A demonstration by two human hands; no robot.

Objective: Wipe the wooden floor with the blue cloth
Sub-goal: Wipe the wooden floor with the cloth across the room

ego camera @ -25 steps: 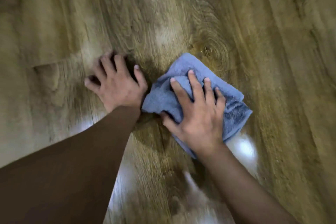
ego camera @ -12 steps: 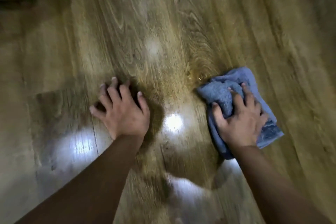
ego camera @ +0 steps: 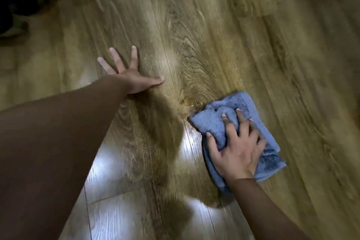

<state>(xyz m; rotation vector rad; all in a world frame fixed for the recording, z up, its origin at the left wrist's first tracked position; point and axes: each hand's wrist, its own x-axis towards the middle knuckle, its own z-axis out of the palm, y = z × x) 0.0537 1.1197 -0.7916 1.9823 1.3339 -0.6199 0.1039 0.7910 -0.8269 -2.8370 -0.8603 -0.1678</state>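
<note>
While the wipe is under way: the person leans over the wooden floor (ego camera: 224, 31), both arms reaching down.
Right hand (ego camera: 236, 149): lies on top of the blue cloth (ego camera: 214, 122), fingers bent and digging into its folds, grasping it while pressing it down.
Blue cloth: bunched flat on the floor, its far-left corner just beside a small wet glint (ego camera: 188, 103) on a knot in the grain.
Left hand (ego camera: 129, 73): well to the left of the cloth, released, fingers straight and spread, palm on the boards as a prop.
Floor near the cloth: bright patches of reflected light lie on the near side.
Risk, cloth: bunched as it is, it may ride over the wet spot and smear it rather than lift it.
Risk, support: if the boards are damp, the propping palm could slide under the body's weight.
</note>
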